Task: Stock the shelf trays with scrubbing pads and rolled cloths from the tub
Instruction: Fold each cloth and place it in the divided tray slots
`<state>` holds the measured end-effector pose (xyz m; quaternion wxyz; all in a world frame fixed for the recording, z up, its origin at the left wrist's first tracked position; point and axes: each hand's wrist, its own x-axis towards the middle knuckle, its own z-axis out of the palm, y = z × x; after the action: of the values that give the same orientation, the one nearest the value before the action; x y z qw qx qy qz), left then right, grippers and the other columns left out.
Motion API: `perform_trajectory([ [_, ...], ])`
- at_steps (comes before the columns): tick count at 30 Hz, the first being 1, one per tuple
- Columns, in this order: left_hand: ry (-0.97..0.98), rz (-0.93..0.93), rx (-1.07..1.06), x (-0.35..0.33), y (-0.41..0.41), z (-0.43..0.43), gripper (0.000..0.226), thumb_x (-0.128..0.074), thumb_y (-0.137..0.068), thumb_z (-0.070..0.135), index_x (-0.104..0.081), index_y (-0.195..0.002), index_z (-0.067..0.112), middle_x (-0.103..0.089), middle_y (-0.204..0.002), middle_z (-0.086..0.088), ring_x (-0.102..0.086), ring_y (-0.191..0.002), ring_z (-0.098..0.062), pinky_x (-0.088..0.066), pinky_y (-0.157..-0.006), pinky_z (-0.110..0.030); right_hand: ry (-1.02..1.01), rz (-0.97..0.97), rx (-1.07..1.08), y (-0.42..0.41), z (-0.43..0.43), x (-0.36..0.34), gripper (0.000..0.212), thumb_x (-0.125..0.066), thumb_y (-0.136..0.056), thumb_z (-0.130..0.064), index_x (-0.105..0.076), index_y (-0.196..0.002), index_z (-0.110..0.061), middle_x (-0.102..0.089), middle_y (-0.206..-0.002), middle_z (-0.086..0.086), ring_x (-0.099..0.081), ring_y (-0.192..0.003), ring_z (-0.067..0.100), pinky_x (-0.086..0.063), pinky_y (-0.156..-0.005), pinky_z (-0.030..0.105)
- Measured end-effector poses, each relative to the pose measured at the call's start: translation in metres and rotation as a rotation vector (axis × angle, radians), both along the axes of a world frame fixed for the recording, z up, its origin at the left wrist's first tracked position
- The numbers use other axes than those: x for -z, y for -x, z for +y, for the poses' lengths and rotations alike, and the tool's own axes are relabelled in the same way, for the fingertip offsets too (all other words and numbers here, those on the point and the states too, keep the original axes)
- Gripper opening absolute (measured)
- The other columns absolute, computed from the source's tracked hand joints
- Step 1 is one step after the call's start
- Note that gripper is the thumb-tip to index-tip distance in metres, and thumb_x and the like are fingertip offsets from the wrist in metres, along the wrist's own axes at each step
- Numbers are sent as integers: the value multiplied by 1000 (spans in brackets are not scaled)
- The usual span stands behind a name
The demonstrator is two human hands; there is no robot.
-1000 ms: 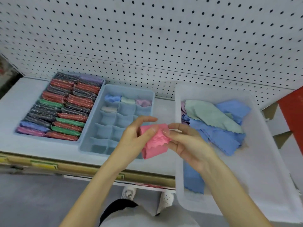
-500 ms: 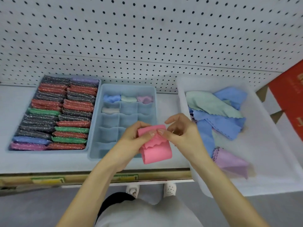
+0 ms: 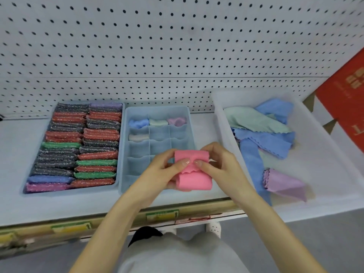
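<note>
Left grip, right grip, cloth between

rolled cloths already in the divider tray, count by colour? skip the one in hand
blue rolled cloth: 1
green rolled cloth: 1
purple rolled cloth: 1
grey rolled cloth: 1
Total in the divider tray: 4
The pink cloth is outside the tray, not counted.

Your bare left forearm rises from 7 o'clock and your right forearm from 5 o'clock. Your left hand and right hand meet near centre, thumbs tip to tip, both pinching the pink cloth, fingers curled behind it.
</note>
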<state>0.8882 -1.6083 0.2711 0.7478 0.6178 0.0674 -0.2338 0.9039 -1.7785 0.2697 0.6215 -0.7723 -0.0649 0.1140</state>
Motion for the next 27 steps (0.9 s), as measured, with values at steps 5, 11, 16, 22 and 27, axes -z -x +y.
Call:
perform_trajectory([
  [5, 74, -4, 4, -6, 6, 11, 21, -55, -88, 16, -59, -109, 13, -73, -87, -5, -71, -77, -20, -56, -58, -28, -113, -48, -24, 7, 2, 1, 18, -64, -84, -2, -58, -98, -11, -64, -88, -7, -61, -84, 18, -50, -71, 48],
  [11, 103, -18, 231, -17, 9, 21, 58, -45, -83, 62, -60, -120, 20, -69, -113, -11, -69, -98, -32, -58, -71, -37, -202, -92, 55, 12, 0, 0, 35, -59, -80, 13, -66, -85, -21, -68, -88, 1, -62, -81, 30, -47, -69, 42],
  [16, 47, 68, 96, -22, 6, 12, 49, -47, -80, 53, -64, -106, 15, -74, -94, -11, -72, -87, -28, -58, -71, -29, -127, -237, -8, 11, 2, 5, 60, -52, -72, 25, -70, -82, -31, -61, -99, 0, -61, -100, 21, -52, -76, 33],
  [22, -44, 80, -38, -11, 0, 18, 21, -61, -90, 16, -59, -109, 7, -70, -103, -10, -72, -87, -21, -57, -70, -24, -117, -108, -95, 12, -2, -2, 31, -46, -76, 5, -71, -84, -12, -62, -111, 7, -59, -106, 9, -45, -82, 15],
  [27, -174, -21, -95, -3, -3, 23, 27, -69, -82, 11, -58, -104, 0, -72, -96, -12, -71, -78, -9, -53, -63, -16, -7, 61, -127, -4, 8, 0, 24, -72, -80, -6, -60, -97, -18, -68, -94, -8, -66, -89, 10, -51, -77, 23],
])
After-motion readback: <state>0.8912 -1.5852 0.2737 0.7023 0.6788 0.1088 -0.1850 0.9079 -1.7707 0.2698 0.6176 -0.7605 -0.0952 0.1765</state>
